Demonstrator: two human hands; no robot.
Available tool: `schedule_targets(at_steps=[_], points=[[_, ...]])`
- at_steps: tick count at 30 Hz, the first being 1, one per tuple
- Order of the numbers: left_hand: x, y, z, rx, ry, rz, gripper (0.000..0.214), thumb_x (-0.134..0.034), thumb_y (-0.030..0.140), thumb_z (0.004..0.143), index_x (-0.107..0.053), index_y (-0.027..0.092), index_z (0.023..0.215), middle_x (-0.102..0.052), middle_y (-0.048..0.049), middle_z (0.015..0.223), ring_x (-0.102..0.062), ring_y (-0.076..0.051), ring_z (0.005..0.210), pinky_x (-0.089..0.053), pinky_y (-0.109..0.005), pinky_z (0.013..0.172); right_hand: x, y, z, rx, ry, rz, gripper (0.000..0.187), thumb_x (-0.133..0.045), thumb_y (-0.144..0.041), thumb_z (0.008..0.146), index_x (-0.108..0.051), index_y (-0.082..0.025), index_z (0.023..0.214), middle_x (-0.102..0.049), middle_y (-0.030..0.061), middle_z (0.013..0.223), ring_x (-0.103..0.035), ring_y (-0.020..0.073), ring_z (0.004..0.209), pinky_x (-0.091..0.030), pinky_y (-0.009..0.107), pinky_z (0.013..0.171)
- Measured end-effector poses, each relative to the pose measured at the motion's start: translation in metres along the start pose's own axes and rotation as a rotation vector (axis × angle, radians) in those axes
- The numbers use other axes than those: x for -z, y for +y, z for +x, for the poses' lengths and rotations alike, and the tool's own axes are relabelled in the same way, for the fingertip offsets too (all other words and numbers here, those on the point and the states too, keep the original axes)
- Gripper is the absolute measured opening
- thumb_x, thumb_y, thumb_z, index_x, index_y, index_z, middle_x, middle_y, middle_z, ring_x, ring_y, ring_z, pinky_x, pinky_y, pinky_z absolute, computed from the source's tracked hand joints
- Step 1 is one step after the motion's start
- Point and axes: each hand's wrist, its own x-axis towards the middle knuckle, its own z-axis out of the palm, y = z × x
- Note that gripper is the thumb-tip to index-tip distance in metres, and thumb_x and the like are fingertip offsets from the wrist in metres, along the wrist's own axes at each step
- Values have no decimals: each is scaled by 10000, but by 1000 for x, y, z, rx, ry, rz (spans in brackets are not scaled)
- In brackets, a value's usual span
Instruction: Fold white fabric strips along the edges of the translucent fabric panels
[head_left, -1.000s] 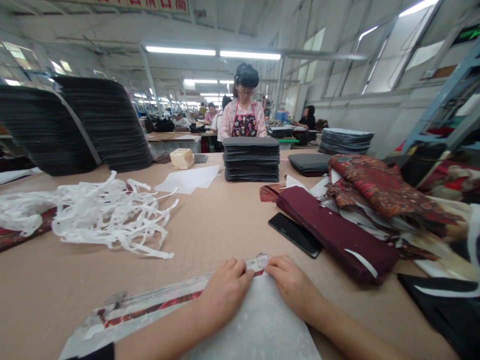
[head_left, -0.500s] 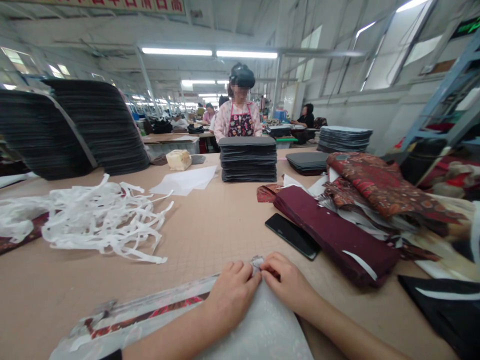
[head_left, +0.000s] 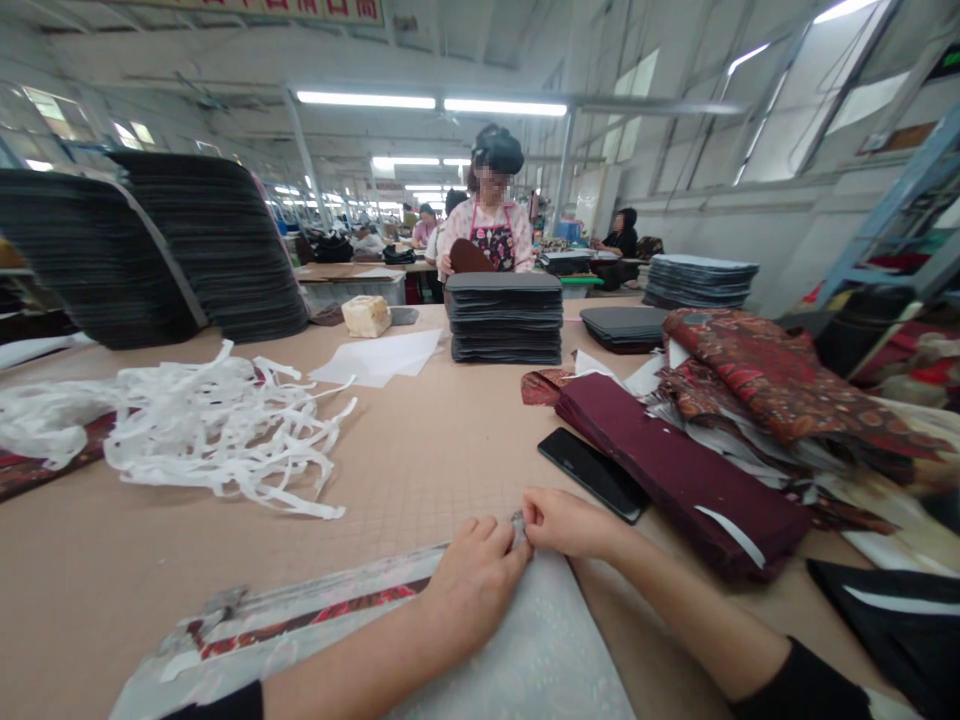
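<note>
Closely paired at one corner of the pale cloth (head_left: 540, 640)

Nearest, the pale cloth lies on the surface (head_left: 420, 450) directly below the hands and spreads off to their left. Its far edge makes the long line: it slants from the lower left up to the far right corner, and a red patterned strip (head_left: 330, 612) runs along just inside it. Both hands are at that corner, the left from within the cloth, the right from its outer side.

The left hand (head_left: 476, 575) rests on the cloth with fingers bent and bunched, its thumb side toward the corner; whether it grips or only presses, I cannot tell. The right hand (head_left: 559, 522) is curled narrow, thumb and fingertips drawn together on the cloth's corner, almost touching the left.

Just beyond the right hand sits a black phone (head_left: 592, 474), beside a long maroon bundle (head_left: 675, 480). White ribbons (head_left: 225, 435) lie tangled farther off on the left. Past them comes a white sheet (head_left: 379, 357), then a dark stack (head_left: 506, 320) straight ahead. Behind that stack, a co-worker in an apron (head_left: 506, 245) holds a brown piece (head_left: 469, 257).
</note>
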Motion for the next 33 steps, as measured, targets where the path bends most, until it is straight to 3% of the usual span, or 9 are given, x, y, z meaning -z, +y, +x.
schedule_targets(at_steps=[6,9,15,21,25,29,31,33], points=[[-1,0,0,12,21,1,221,-456,174,872,-497,203,1088,-520,-40,907,-452,-219,827,-391,-359,721,1,0,-7,-12,41,60,134,-507,-46,721,-506,-179,720,-525,-47,603,-487,109,581,-321,197,513],[1,1,0,8,15,8,208,-450,179,879,-496,191,1081,-521,-42,907,-453,-218,821,-391,-358,721,-5,0,-8,-7,78,76,119,-563,-90,723,-490,-184,731,-514,-50,621,-488,116,600,-327,203,530],[2,1,-3,26,29,-22,214,-444,177,884,-517,207,1083,-526,-46,912,-453,-215,826,-393,-355,729,-9,5,-3,6,142,84,180,-463,-13,749,-480,-181,685,-515,-40,626,-485,117,623,-331,214,581],[4,1,-7,107,34,-134,192,-454,141,854,-570,202,994,-544,-44,907,-476,-199,862,-396,-330,769,-13,11,-7,37,146,112,120,-598,-123,700,-506,-184,747,-515,-56,621,-489,120,594,-323,206,527],[27,-14,-30,245,-61,-208,115,-517,196,801,-588,194,893,-570,-30,871,-514,-188,840,-396,-304,762,-14,16,-6,69,178,115,129,-493,-58,728,-505,-186,720,-542,-42,639,-514,121,627,-347,210,565],[52,-47,-70,429,-239,-254,118,-555,208,697,-581,184,810,-587,3,762,-529,-162,705,-382,-253,631,-7,13,-7,104,231,113,127,-432,-148,807,-494,-189,703,-543,-20,625,-523,144,601,-389,240,554],[60,-57,-87,492,-300,-300,113,-561,227,673,-577,182,775,-579,19,702,-521,-146,633,-356,-228,552,-5,3,-12,157,269,101,149,-402,-190,838,-510,-188,735,-567,11,698,-544,168,682,-423,280,630],[64,-57,-100,522,-298,-322,72,-556,215,677,-567,182,740,-570,23,693,-522,-141,638,-356,-222,553,-6,-15,-20,317,284,56,159,-400,-215,861,-554,-183,841,-605,59,868,-551,197,858,-423,338,779]])
